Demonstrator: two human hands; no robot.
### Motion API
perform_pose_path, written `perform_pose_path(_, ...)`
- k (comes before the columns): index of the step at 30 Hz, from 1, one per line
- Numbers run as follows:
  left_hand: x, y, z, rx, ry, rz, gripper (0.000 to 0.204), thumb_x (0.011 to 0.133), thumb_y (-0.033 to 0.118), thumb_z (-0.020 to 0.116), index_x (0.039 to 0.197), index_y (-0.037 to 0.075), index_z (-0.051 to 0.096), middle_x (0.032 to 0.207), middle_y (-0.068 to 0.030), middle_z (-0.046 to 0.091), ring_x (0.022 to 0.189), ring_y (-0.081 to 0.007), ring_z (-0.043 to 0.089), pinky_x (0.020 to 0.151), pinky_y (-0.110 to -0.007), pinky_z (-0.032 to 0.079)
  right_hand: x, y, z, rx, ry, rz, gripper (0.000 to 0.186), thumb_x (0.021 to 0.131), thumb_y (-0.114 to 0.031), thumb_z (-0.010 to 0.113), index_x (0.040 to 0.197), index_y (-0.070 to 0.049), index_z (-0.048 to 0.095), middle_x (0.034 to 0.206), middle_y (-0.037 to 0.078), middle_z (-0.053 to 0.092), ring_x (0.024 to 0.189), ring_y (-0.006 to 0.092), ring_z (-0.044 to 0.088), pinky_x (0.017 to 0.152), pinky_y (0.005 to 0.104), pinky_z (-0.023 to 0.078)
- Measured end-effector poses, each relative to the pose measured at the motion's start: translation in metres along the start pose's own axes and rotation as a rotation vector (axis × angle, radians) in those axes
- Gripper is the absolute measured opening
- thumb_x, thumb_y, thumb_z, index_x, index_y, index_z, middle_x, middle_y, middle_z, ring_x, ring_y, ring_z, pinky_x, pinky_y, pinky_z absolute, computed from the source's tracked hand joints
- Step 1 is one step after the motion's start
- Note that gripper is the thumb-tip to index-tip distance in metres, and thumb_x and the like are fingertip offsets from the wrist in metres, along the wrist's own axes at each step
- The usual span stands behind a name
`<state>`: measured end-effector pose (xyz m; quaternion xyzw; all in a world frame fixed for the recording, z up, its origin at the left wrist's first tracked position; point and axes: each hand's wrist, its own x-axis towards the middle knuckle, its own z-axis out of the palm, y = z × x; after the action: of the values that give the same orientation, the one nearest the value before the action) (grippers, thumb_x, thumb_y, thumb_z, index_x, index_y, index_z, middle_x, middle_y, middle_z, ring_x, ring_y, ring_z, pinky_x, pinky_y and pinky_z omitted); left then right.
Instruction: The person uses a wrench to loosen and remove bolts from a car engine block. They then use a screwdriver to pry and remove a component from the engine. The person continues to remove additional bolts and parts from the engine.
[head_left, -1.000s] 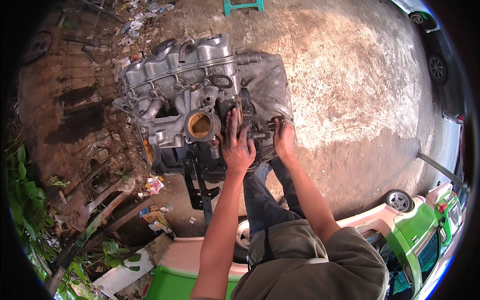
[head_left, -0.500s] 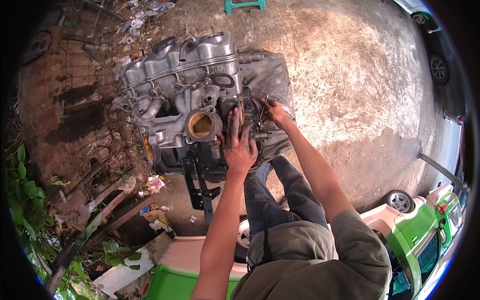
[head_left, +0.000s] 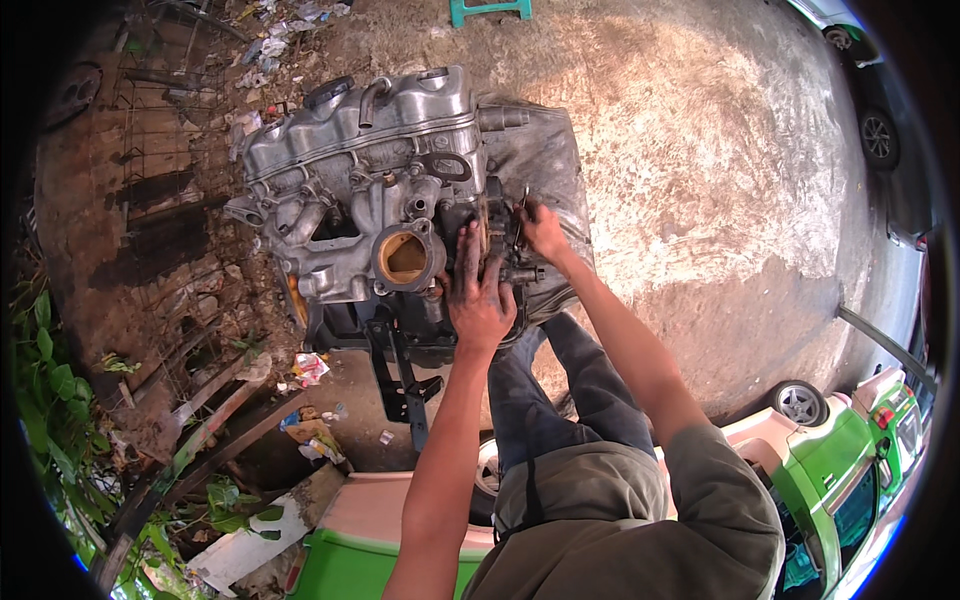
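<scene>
An aluminium car engine [head_left: 360, 140] sits in front of me, with a round throttle opening [head_left: 408, 258] showing a brassy plate. My left hand [head_left: 478, 300] lies on the engine just right of that opening, fingers stretched out over a dark fitting beside it. My right hand [head_left: 543, 232] is closed on a thin metal tool [head_left: 526, 195], apparently a wrench, held against the parts on the engine's right side. Crumpled grey sheeting [head_left: 550, 150] lies behind that side. A black bracket [head_left: 395, 390] hangs below the engine.
A teal plastic stool [head_left: 490, 10] stands beyond the engine. Litter, rusty mesh and planks [head_left: 150, 240] lie at the left, by leafy plants [head_left: 45, 360]. A dark car [head_left: 890, 170] is at the far right; a green and pink car [head_left: 370, 540] stands behind me, with a metal pole [head_left: 880, 335] at the right.
My right hand has moved up and inward from the engine's right edge, bringing the tool upright against the engine. My left hand has stayed in nearly the same place.
</scene>
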<state>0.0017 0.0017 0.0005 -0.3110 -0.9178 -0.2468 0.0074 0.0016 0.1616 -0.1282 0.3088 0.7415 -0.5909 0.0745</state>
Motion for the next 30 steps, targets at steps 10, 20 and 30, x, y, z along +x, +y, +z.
perform_pose_path(10, 0.002, 0.0, -0.002, 0.038, 0.013, 0.014, 0.034, 0.078, 0.008, 0.052, 0.11, 0.004, 0.064, 0.156, -0.0144, 0.035, 0.144, -0.0316, 0.036, 0.111, -0.051, 0.032, -0.112, -0.002, -0.011, -0.164, 0.138, -0.287, 0.023, 0.097, -0.01, 0.053, 0.111, 0.008, 0.052, 0.096, 0.033, 0.061, 0.087, 0.0518, 0.059, 0.07, 0.0533, 0.047)
perform_pose_path(20, 0.0, -0.002, 0.001, 0.001, 0.022, 0.027, 0.024, 0.079, 0.006, 0.051, 0.097, 0.002, 0.067, 0.157, -0.0153, 0.032, 0.144, -0.0346, 0.033, 0.117, -0.054, 0.021, -0.012, 0.035, -0.012, 0.214, 0.161, 0.117, 0.029, 0.101, -0.023, 0.055, 0.105, 0.005, 0.063, 0.076, 0.025, 0.066, 0.075, 0.04, 0.069, 0.054, 0.0423, 0.053)
perform_pose_path(30, 0.001, -0.001, 0.0, -0.013, 0.022, 0.01, 0.025, 0.079, 0.006, 0.051, 0.097, 0.003, 0.067, 0.158, -0.0131, 0.032, 0.145, -0.0322, 0.032, 0.115, -0.058, 0.019, 0.023, 0.015, -0.018, 0.517, -0.203, 0.37, 0.043, 0.096, -0.029, 0.064, 0.107, 0.012, 0.056, 0.084, 0.02, 0.064, 0.064, 0.0317, 0.07, 0.056, 0.0435, 0.065)
